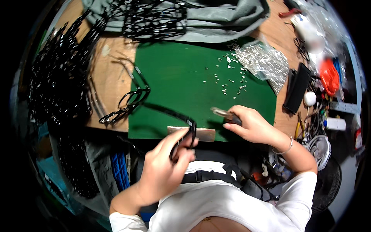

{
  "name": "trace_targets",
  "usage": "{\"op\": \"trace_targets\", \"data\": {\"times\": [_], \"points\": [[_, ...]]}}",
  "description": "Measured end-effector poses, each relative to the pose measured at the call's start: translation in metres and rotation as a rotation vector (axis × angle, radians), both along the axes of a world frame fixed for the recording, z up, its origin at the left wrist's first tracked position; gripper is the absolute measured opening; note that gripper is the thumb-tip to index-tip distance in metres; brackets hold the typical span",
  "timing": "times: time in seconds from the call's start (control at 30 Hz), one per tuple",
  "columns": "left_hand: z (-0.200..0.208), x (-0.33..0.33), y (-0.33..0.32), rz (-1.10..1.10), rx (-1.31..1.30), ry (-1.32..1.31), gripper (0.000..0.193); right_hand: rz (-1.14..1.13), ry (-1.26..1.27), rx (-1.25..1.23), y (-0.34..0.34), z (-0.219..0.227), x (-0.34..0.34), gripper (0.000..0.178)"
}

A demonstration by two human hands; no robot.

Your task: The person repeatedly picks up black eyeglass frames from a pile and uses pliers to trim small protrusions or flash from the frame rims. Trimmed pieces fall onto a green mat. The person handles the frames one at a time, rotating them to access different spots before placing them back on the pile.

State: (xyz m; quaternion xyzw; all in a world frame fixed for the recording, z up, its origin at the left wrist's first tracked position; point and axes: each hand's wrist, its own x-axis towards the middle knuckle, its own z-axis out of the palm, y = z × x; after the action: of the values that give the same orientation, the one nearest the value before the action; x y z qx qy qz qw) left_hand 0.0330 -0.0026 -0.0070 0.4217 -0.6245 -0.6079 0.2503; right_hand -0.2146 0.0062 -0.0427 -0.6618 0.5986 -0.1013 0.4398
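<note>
Holds a black glasses frame [193,133] in the left hand [164,164] at the green mat's [174,69] six o'clock edge.
Grasps the frame between thumb and fingers, slightly blurred, with one dark arm toward ten o'clock. Clasps a dark-handled tool [233,118] in the right hand [251,123] at four o'clock, with its pale metal tip toward ten, apart from the frame. Includes a brown block [208,135] at six, beside the left hand; small silver pieces [229,66] scattered toward two, near a clear bag [261,73] filled with more; other black frames [125,109] near nine, with a glossy black heap [58,77] beyond; and a grey cloth [224,19] at twelve.
</note>
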Motion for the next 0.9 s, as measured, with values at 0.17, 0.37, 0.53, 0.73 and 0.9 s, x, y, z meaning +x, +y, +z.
{"op": "trace_targets", "data": {"times": [0.17, 0.37, 0.53, 0.73, 0.9], "points": [[-0.024, 0.021, -0.048, -0.008, 0.001, -0.141, 0.03, -0.069, -0.031, 0.103, -0.003, 0.008, 0.003, 0.026], [-0.036, 0.055, -0.09, 0.021, -0.992, -0.951, 0.032, -0.149, -0.047, 0.14, -0.004, 0.011, 0.005, 0.026], [-0.039, 0.072, -0.11, -0.09, -0.781, -0.804, 0.04, -0.073, -0.122, 0.024, 0.009, 0.003, -0.008, 0.024], [-0.041, 0.015, -0.207, 0.265, -1.035, -0.476, 0.023, -0.113, -0.067, 0.073, 0.009, 0.004, -0.002, 0.025], [-0.071, -0.032, -0.218, 0.153, -1.167, -0.691, 0.008, -0.132, -0.119, 0.015, 0.02, 0.005, -0.01, 0.022]]}}
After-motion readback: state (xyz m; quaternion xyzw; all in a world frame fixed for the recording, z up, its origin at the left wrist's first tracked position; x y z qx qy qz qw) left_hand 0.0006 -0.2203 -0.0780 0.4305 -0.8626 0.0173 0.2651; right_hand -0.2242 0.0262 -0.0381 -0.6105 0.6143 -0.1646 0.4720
